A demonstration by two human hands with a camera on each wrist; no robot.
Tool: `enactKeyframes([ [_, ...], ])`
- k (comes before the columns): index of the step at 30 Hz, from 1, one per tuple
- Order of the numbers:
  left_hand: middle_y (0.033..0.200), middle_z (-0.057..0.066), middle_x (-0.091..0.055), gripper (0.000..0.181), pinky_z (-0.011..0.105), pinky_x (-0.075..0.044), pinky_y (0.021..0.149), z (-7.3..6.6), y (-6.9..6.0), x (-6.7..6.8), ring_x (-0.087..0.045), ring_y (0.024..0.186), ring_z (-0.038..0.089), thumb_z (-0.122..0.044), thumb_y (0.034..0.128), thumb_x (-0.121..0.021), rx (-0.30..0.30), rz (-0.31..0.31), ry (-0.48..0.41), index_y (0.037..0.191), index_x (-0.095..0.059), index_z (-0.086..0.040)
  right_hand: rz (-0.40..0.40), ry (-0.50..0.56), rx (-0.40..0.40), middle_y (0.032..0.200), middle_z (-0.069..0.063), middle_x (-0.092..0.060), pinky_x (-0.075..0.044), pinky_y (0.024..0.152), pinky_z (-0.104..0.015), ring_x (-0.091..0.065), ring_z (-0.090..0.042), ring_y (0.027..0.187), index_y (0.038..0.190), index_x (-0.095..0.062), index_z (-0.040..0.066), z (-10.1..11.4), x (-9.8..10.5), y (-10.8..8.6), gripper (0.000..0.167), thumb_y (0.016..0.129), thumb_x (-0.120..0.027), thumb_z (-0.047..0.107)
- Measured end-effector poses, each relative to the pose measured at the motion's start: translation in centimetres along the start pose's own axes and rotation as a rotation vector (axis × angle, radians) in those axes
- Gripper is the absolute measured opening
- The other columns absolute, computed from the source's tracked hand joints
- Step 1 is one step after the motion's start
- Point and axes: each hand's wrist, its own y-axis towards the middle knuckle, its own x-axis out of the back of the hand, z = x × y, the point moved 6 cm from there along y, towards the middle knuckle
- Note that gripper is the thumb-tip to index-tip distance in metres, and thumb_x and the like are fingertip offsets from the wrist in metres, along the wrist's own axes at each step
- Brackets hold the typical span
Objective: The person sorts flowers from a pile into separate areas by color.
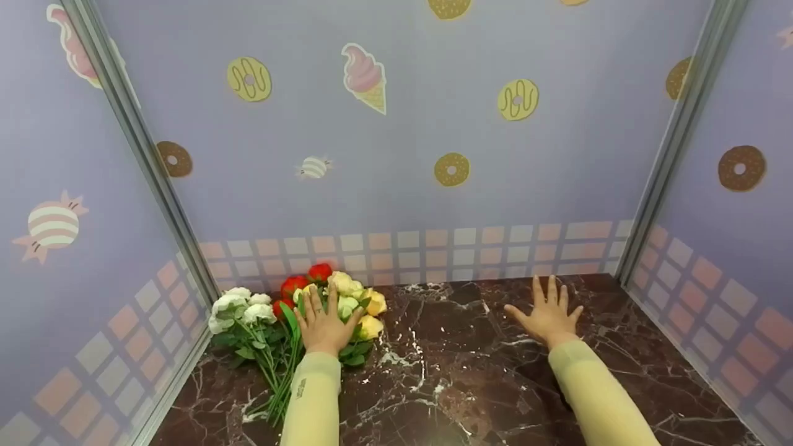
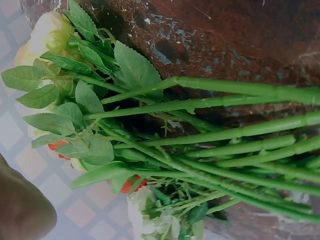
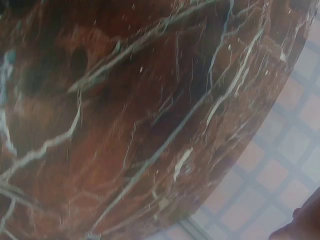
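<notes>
My left hand [image 1: 326, 328], fingers spread straight, is over a bunch of flowers at the left and hides part of them. Around it are white flowers [image 1: 238, 308], red flowers [image 1: 294, 286] and yellow flowers [image 1: 372, 327]. Whether the palm touches them I cannot tell. Long green stems [image 2: 240, 132] cross the left wrist view below the leaves [image 2: 135, 70]. My right hand [image 1: 551, 317] is spread over the right part of the dark marble tabletop [image 1: 446, 371] and holds nothing. In the right wrist view only a bit of that hand [image 3: 302, 222] shows at the corner.
A purple wall [image 1: 403, 198] with printed sweets closes off the back, with further panels at left and right. Metal posts [image 1: 672, 139] stand at both back corners. The flowers lie close to the left and back walls.
</notes>
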Motion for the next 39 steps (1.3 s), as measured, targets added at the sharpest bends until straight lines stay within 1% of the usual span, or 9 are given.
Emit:
enactKeyframes([
  [4, 0.171, 0.024, 0.014, 0.095, 0.065, 0.015, 0.126, 1.0, -0.2, 0.1, 0.017, 0.159, 0.041, -0.066, 0.1017, -0.045, 0.039, 0.018, -0.069, 0.166, 0.008, -0.021, 0.031, 0.052, -0.026, 0.17, -0.024, 0.019, 0.015, 0.111, -0.084, 0.016, -0.054, 0.155, 0.166, 0.007, 0.013, 0.6, -0.7, 0.0, 0.115, 0.091, -0.041, 0.085],
  [10, 0.169, 0.032, -0.005, 0.094, 0.066, -0.004, 0.129, 2.5, -0.6, 0.4, 0.0, 0.159, 0.047, -0.058, 0.1057, -0.044, 0.123, 0.038, -0.203, 0.165, 0.006, -0.004, 0.073, 0.174, -0.078, 0.169, -0.026, 0.017, 0.009, 0.115, -0.083, 0.011, -0.055, 0.155, 0.165, 0.007, 0.009, 1.4, -2.4, -0.1, 0.108, 0.097, -0.041, 0.077],
  [18, 0.15, 0.035, -0.046, 0.061, 0.065, -0.045, 0.109, 4.1, -1.5, 0.6, -0.049, 0.135, 0.052, -0.032, 0.1081, -0.052, 0.219, 0.032, -0.267, 0.152, -0.038, 0.009, 0.088, 0.386, -0.077, 0.168, -0.035, 0.001, -0.006, 0.122, -0.077, 0.0, -0.061, 0.152, 0.164, -0.003, -0.002, 3.0, -5.0, -0.9, 0.097, 0.103, -0.041, 0.064],
  [22, 0.12, 0.029, -0.067, 0.039, 0.058, -0.057, 0.085, 4.7, -2.0, 0.5, -0.068, 0.106, 0.044, -0.025, 0.1062, -0.057, 0.256, 0.024, -0.25, 0.13, -0.06, 0.006, 0.086, 0.513, -0.066, 0.167, -0.036, -0.009, -0.008, 0.127, -0.067, -0.009, -0.057, 0.154, 0.162, -0.009, -0.006, 4.5, -6.1, -1.3, 0.09, 0.106, -0.04, 0.057],
  [25, 0.086, 0.019, -0.069, 0.025, 0.046, -0.053, 0.061, 5.0, -2.2, 0.3, -0.068, 0.077, 0.033, -0.022, 0.104, -0.061, 0.27, 0.034, -0.245, 0.102, -0.069, 0.002, 0.081, 0.595, -0.067, 0.166, -0.035, -0.018, -0.015, 0.128, -0.063, -0.018, -0.053, 0.154, 0.162, -0.015, -0.006, 5.8, -7.0, -1.8, 0.086, 0.107, -0.041, 0.056],
  [28, 0.067, 0.01, -0.061, 0.026, 0.036, -0.041, 0.052, 5.0, -2.5, 0.0, -0.059, 0.06, 0.023, -0.02, 0.1021, -0.064, 0.27, 0.05, -0.233, 0.083, -0.068, -0.002, 0.061, 0.662, -0.061, 0.163, -0.034, -0.027, -0.02, 0.128, -0.06, -0.026, -0.051, 0.152, 0.159, -0.024, -0.008, 7.2, -7.9, -2.5, 0.082, 0.107, -0.044, 0.052],
  [31, 0.08, 0.019, -0.066, 0.024, 0.041, -0.048, 0.053, 5.1, -2.7, -0.2, -0.064, 0.068, 0.03, -0.018, 0.1003, -0.067, 0.247, 0.034, -0.196, 0.087, -0.071, 0.001, 0.038, 0.721, -0.051, 0.16, -0.034, -0.034, -0.026, 0.127, -0.059, -0.034, -0.05, 0.149, 0.156, -0.032, -0.009, 8.6, -8.8, -3.3, 0.076, 0.108, -0.046, 0.048],
  [35, 0.104, 0.029, -0.07, 0.024, 0.056, -0.058, 0.068, 5.2, -2.7, -0.4, -0.07, 0.087, 0.041, -0.018, 0.0987, -0.07, 0.213, -0.005, -0.139, 0.102, -0.072, 0.005, 0.031, 0.795, -0.036, 0.155, -0.035, -0.042, -0.032, 0.124, -0.059, -0.041, -0.05, 0.145, 0.151, -0.04, -0.01, 10.4, -10.2, -4.4, 0.071, 0.107, -0.048, 0.045],
  [39, 0.086, 0.02, -0.074, 0.025, 0.054, -0.056, 0.062, 5.2, -2.7, -0.9, -0.071, 0.072, 0.035, -0.023, 0.0993, -0.069, 0.213, 0.022, -0.095, 0.094, -0.075, 0.001, 0.042, 0.84, -0.022, 0.15, -0.034, -0.048, -0.036, 0.121, -0.059, -0.045, -0.05, 0.141, 0.147, -0.046, -0.009, 12.0, -11.7, -5.7, 0.068, 0.106, -0.051, 0.044],
])
